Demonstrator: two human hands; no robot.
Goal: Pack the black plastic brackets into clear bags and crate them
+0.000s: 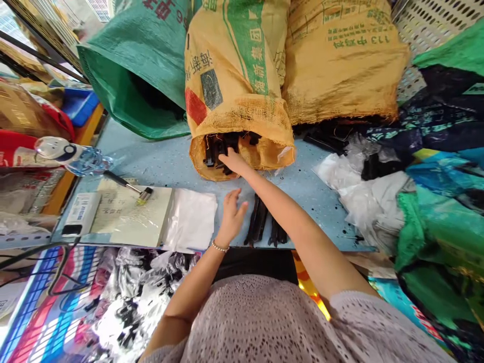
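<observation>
My right hand [235,162] reaches into the mouth of a yellow woven sack [242,111] and touches black plastic parts [215,151] inside. Its thumb shows, but the other fingers are mostly hidden among the parts, so its grip is unclear. Just in front of the sack, my left hand [232,218] hovers open with its fingers apart and nothing in them. It wears a beaded bracelet [220,247]. Long black strips [257,222] lie in two small groups on the blue tabletop [310,201], partly under my right forearm.
A green sack [139,65] gapes at the left; another yellow sack [340,65] lies at the right. White sheets [192,217], a notepad [147,217], a brush [128,185] and a bottle [75,154] occupy the left side. Crumpled plastic bags [366,191] crowd the right.
</observation>
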